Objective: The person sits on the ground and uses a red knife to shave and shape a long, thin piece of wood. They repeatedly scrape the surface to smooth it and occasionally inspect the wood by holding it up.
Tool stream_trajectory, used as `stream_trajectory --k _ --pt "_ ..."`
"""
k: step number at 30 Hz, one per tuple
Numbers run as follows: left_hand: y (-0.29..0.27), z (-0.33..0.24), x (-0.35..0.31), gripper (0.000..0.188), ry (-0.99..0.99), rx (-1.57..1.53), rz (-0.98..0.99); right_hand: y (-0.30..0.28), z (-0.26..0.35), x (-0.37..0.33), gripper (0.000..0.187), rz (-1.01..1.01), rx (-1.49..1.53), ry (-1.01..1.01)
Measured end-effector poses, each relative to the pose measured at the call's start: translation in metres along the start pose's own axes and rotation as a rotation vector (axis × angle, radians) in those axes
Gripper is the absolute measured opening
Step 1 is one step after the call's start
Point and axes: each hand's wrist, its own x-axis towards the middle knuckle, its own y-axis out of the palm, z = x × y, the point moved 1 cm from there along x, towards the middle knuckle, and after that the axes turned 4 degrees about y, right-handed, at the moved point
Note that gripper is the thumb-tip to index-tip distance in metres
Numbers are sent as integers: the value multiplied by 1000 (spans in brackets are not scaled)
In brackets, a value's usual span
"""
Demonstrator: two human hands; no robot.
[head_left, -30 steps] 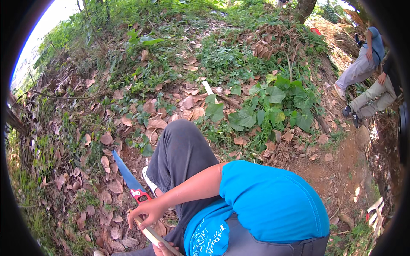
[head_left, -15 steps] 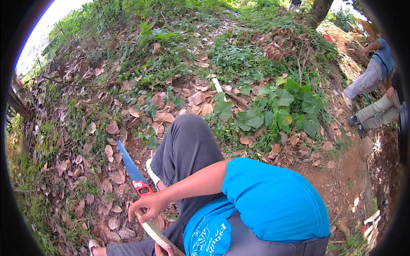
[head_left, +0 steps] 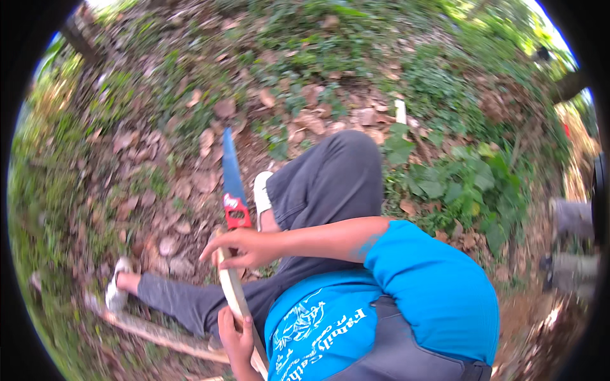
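Observation:
A pale strip of wood (head_left: 232, 291) slants up from the lower edge in front of my blue shirt. Around its upper end, my right hand (head_left: 244, 247) is closed, with thumb and fingers on either side. Lower down, my left hand (head_left: 235, 336) grips the same strip, its thumb across the wood. Just beyond my right hand lies a handsaw (head_left: 233, 174) with a blue blade and a red handle, on the leaf-strewn ground. The strip's lower end runs out of view.
My bent knee (head_left: 349, 165) rises beside the saw, and my other leg stretches left. A long wooden plank (head_left: 159, 334) lies by that foot. Dry leaves and green plants (head_left: 454, 181) cover the slope. At the right edge, another person's trouser legs (head_left: 572, 219) show, blurred.
The view has swung left, so the saw and my knees sit farther right and higher. My left hand and the plank have come into sight. Both hands are on the strip.

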Motion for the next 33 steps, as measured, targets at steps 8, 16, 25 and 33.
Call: stream_trajectory --k 8,16,25,33 --pt "-10 -16 -65 63 -81 86 -369 29 -1 -7 59 14 44 20" --pt "67 31 -248 92 -701 524 -448 29 6 -18 86 2 74 56" --pt "103 29 -253 82 -768 483 -556 31 18 -14 94 -9 83 139" --pt "-54 -110 -105 64 474 -597 -285 25 7 -16 93 -25 19 6"
